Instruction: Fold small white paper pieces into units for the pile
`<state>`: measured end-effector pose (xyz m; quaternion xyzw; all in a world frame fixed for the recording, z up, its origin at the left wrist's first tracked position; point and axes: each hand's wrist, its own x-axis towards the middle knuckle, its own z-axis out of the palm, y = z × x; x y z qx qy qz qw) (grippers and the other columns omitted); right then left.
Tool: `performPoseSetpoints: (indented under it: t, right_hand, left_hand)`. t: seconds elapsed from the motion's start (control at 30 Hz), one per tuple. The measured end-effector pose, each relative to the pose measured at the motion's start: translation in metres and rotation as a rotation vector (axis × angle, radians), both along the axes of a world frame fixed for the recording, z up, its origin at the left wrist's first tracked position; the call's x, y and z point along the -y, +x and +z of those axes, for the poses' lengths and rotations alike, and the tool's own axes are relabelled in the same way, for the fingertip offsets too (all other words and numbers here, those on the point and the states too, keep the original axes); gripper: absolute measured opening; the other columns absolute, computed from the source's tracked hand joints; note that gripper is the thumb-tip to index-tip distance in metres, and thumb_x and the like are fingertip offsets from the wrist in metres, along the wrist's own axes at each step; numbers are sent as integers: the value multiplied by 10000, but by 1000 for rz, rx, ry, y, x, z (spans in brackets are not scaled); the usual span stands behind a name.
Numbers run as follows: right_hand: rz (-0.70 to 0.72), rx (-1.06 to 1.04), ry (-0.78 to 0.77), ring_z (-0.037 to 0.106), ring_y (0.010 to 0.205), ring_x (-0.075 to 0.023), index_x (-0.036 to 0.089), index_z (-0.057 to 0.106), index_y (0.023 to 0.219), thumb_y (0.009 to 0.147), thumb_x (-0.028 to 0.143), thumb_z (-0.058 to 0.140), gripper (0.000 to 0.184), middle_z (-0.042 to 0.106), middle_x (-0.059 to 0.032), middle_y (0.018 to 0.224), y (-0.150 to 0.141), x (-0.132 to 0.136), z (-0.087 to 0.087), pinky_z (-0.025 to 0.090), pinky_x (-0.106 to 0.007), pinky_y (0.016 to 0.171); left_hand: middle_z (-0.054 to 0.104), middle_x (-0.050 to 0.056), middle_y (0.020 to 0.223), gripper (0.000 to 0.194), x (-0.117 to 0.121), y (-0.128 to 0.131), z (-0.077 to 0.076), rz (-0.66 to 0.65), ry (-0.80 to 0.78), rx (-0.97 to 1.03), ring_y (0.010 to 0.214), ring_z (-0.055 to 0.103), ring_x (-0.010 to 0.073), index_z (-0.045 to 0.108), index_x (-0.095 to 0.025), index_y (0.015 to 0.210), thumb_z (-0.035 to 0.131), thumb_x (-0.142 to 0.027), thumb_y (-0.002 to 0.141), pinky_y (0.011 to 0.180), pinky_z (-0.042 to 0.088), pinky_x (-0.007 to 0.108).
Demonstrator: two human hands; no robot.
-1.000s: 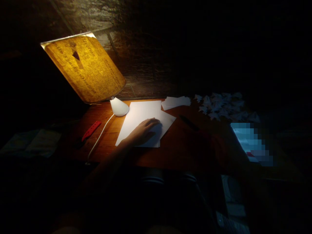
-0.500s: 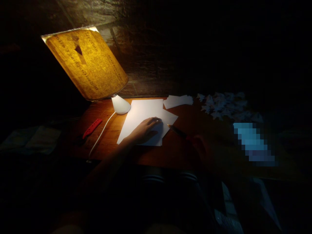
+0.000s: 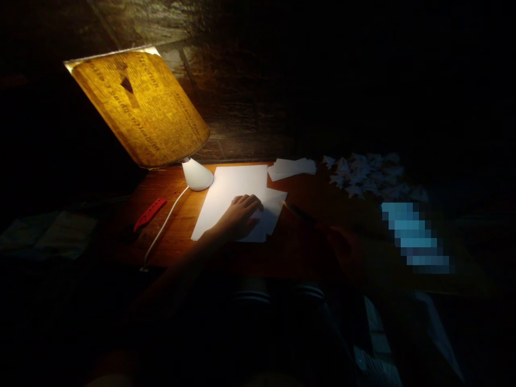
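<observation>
My left hand (image 3: 242, 214) rests on a stack of white paper sheets (image 3: 237, 180), fingers slightly bent and pressing the paper down. Beneath it, a smaller white piece (image 3: 276, 201) juts out on the right, lying at an angle. In deep shadow to the right is my right hand (image 3: 341, 242), closed around what looks like a knife (image 3: 300, 214). Its narrow dark blade points left, with the tip close to the angled paper's edge. The handle and most of the fingers are lost in the dark.
A white lamp (image 3: 197, 174) with a printed paper shade (image 3: 141, 107) lights the wooden table (image 3: 173, 236). Its cord (image 3: 165, 226) trails forward. Left lies a red perforated tool (image 3: 150, 214). Behind right are paper strips (image 3: 292, 168), folded paper shapes (image 3: 366, 174) and a blurred bluish patch (image 3: 415, 236).
The knife tip has drawn slightly right, away from the paper. The angled piece's right corner has shifted a little left, and my left fingers have curled in. The whole view has drifted slightly.
</observation>
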<state>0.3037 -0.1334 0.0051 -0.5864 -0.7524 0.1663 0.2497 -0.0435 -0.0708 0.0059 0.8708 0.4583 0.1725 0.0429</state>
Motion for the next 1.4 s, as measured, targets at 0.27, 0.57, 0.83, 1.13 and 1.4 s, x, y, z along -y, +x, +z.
performPoseSetpoints:
  t: [0.27,0.57,0.83,1.13,1.4]
  right_hand:
    - [-187,-181,75,749,968,-301,235,748,1177,1015,458,541,345,807,-122,1113,13,1,5,587,-430,834]
    - [-304,-182,115,726,883,-313,216,769,1114,968,457,564,349,796,-139,1036,16,-1,15,571,-423,739]
    - [-162,-200,77,756,936,-295,259,752,1158,982,411,563,300,815,-89,1077,20,-1,7,595,-435,817]
    - [193,3,46,739,1018,-262,276,755,1194,1006,258,540,286,778,-70,1171,17,-1,15,572,-422,919]
    - [257,-27,7,720,972,-239,254,716,1254,1045,284,523,286,746,-85,1150,-6,-4,1,540,-353,831]
  left_hand:
    - [623,50,1372,244,17,-2,24,-93,133,47,1281,524,311,780,-274,833,662,-75,912,1141,403,584]
    - [778,45,1025,301,15,-18,46,-233,120,144,963,714,188,767,-238,995,506,-88,997,925,571,405]
    - [780,54,897,185,13,-13,51,-80,136,140,864,731,189,732,-185,923,583,-218,1027,848,611,361]
    - [792,76,988,238,12,-7,46,-37,198,205,880,752,166,780,-173,1096,547,-163,1049,813,641,324]
    - [780,71,965,252,13,-13,41,-38,198,205,874,754,165,773,-170,939,539,-98,999,792,647,318]
